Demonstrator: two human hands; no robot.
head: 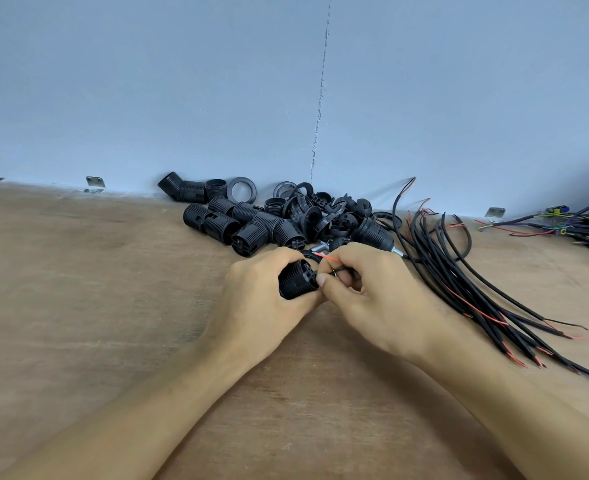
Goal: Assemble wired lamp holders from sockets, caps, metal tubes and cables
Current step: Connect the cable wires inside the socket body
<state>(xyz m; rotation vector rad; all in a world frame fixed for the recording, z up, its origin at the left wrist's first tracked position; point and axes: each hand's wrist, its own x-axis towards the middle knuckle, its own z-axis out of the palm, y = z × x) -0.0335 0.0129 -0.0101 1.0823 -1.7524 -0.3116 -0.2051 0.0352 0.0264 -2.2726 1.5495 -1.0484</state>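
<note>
Socket [298,280] lies crosswise (terminals facing cable [330,260]).

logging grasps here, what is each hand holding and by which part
The left hand grips a socket round its ribbed body. The right hand pinches a cable near its end, beside the socket.

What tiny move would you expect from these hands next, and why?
Probably the right hand eases the red wire into the socket. The left hand grips it, end face turned toward the right hand, which pinches the wire right beside it; the red tip sticks out, not yet inserted.
</note>
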